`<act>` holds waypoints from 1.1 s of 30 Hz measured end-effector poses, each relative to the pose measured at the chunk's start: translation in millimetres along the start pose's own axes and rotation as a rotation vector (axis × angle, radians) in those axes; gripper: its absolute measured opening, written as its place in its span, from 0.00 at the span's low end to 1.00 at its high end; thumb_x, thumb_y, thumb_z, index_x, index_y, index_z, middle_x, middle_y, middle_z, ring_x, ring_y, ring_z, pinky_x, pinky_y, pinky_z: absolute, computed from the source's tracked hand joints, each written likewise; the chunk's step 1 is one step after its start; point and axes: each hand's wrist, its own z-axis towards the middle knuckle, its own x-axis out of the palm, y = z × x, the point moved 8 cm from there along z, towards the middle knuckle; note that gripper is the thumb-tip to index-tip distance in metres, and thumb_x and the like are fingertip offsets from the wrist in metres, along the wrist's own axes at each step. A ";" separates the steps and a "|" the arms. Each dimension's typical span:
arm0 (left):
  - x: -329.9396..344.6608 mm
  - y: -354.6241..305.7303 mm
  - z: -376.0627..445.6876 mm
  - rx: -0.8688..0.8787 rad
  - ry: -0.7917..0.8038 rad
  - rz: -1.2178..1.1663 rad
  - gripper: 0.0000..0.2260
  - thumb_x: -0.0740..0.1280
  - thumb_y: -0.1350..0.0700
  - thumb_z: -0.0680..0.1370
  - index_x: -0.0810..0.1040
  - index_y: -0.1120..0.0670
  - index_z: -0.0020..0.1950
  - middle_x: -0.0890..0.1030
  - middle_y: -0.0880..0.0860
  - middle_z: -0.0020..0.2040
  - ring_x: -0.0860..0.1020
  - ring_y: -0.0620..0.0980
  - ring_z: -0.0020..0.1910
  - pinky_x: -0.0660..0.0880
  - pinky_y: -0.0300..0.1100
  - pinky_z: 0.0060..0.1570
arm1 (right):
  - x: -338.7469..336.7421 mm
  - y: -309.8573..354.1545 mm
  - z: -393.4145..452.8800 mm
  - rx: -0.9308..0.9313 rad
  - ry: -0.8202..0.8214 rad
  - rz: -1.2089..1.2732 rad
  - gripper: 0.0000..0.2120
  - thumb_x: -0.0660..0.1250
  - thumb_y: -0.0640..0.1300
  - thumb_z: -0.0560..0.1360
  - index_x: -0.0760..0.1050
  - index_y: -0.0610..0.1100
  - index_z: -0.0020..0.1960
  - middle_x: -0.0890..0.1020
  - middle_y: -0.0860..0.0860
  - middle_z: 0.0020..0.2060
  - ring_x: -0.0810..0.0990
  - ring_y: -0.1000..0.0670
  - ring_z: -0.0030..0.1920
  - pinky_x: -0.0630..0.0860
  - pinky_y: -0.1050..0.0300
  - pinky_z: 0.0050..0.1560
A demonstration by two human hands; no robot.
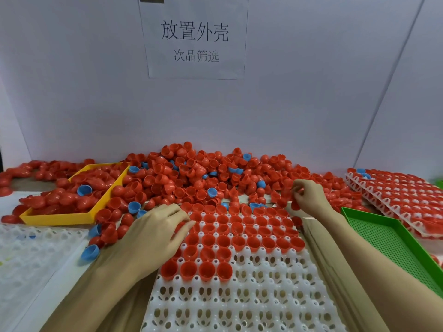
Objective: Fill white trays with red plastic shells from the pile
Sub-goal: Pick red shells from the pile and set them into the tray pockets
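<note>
A large pile of red plastic shells point(191, 173) lies along the back wall. In front of me sits a white tray point(239, 295); its far rows hold red shells point(239, 240) with their mouths up, and its near rows are bare. My left hand point(155, 231) lies over the tray's left edge with fingers stretched out, the tips resting on shells there. My right hand point(309, 197) is at the pile's right edge beyond the tray's far right corner, with fingers curled and pinching a red shell point(295, 206).
Blue shells point(134, 207) are mixed into the pile. At the left a yellow tray point(60, 218) holds red shells, with another white tray point(28, 248) near it. On the right are a green perforated tray point(383, 236) and stacked filled white trays point(395, 192).
</note>
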 end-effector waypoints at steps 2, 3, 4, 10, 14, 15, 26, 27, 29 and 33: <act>-2.7 -2.6 0.8 0.003 -0.014 0.005 0.07 0.69 0.50 0.80 0.85 0.50 0.51 0.81 0.42 0.46 0.79 0.40 0.45 0.76 0.32 0.44 | -9.4 13.0 -10.0 0.015 -0.043 0.200 0.08 0.69 0.32 0.79 0.85 0.39 0.54 0.86 0.47 0.47 0.84 0.48 0.48 0.82 0.51 0.51; -4.1 -4.5 1.1 0.006 -0.024 0.007 0.06 0.70 0.51 0.79 0.85 0.51 0.51 0.81 0.42 0.46 0.79 0.40 0.45 0.75 0.32 0.45 | -12.8 21.1 -16.7 0.014 -0.042 0.307 0.08 0.69 0.33 0.79 0.85 0.41 0.53 0.86 0.50 0.47 0.84 0.49 0.48 0.83 0.51 0.51; -5.4 -7.0 1.2 0.009 -0.035 0.007 0.05 0.71 0.52 0.79 0.85 0.51 0.50 0.81 0.42 0.46 0.78 0.40 0.45 0.74 0.31 0.45 | -16.2 29.8 -24.0 0.007 -0.035 0.397 0.09 0.69 0.33 0.79 0.86 0.43 0.51 0.86 0.52 0.48 0.85 0.51 0.49 0.84 0.53 0.51; -8.1 -27.4 0.1 0.022 -0.048 -0.115 0.08 0.69 0.50 0.80 0.84 0.50 0.56 0.80 0.40 0.52 0.78 0.39 0.53 0.78 0.37 0.53 | -29.9 72.9 -78.6 -0.005 0.054 0.706 0.09 0.71 0.38 0.79 0.87 0.50 0.51 0.88 0.56 0.47 0.86 0.56 0.49 0.82 0.63 0.48; -9.1 -44.7 -1.7 -0.023 -0.049 -0.415 0.14 0.69 0.48 0.80 0.79 0.42 0.66 0.80 0.36 0.54 0.80 0.38 0.56 0.76 0.33 0.56 | -34.8 96.8 -110.6 0.003 0.130 0.782 0.06 0.74 0.41 0.78 0.87 0.49 0.51 0.88 0.53 0.45 0.87 0.54 0.45 0.82 0.64 0.48; -8.9 -50.8 -2.3 -0.026 -0.043 -0.500 0.17 0.69 0.46 0.80 0.76 0.39 0.68 0.81 0.37 0.55 0.81 0.39 0.55 0.77 0.33 0.55 | -35.8 103.1 -116.6 -0.003 0.144 0.799 0.05 0.74 0.40 0.77 0.87 0.48 0.51 0.88 0.52 0.44 0.87 0.54 0.44 0.81 0.65 0.47; 20.4 -90.4 -14.0 -0.098 0.128 -0.787 0.14 0.67 0.42 0.81 0.74 0.32 0.66 0.79 0.33 0.56 0.82 0.39 0.54 0.76 0.30 0.53 | -29.3 149.4 -146.3 -0.260 0.238 0.666 0.06 0.75 0.35 0.75 0.85 0.45 0.47 0.87 0.51 0.40 0.86 0.49 0.42 0.84 0.51 0.46; 21.5 -86.7 -14.1 -0.132 0.122 -0.793 0.13 0.70 0.47 0.80 0.77 0.34 0.63 0.81 0.35 0.54 0.83 0.41 0.52 0.77 0.31 0.53 | -27.3 150.2 -147.1 -0.273 0.252 0.658 0.06 0.75 0.35 0.75 0.85 0.46 0.47 0.86 0.52 0.41 0.86 0.50 0.43 0.84 0.50 0.46; 22.1 -80.0 -14.3 -0.180 0.119 -0.815 0.15 0.73 0.57 0.78 0.80 0.38 0.58 0.84 0.40 0.49 0.85 0.43 0.49 0.80 0.34 0.51 | -23.8 152.1 -149.1 -0.288 0.327 0.675 0.06 0.73 0.36 0.77 0.85 0.46 0.49 0.86 0.52 0.42 0.86 0.50 0.43 0.84 0.52 0.46; 17.3 -71.6 -12.7 -0.214 0.099 -0.777 0.14 0.75 0.60 0.76 0.82 0.40 0.52 0.86 0.42 0.42 0.85 0.41 0.45 0.77 0.29 0.50 | -28.7 150.3 -150.7 -0.278 0.430 0.754 0.07 0.68 0.40 0.82 0.85 0.46 0.54 0.87 0.49 0.44 0.86 0.49 0.44 0.82 0.57 0.48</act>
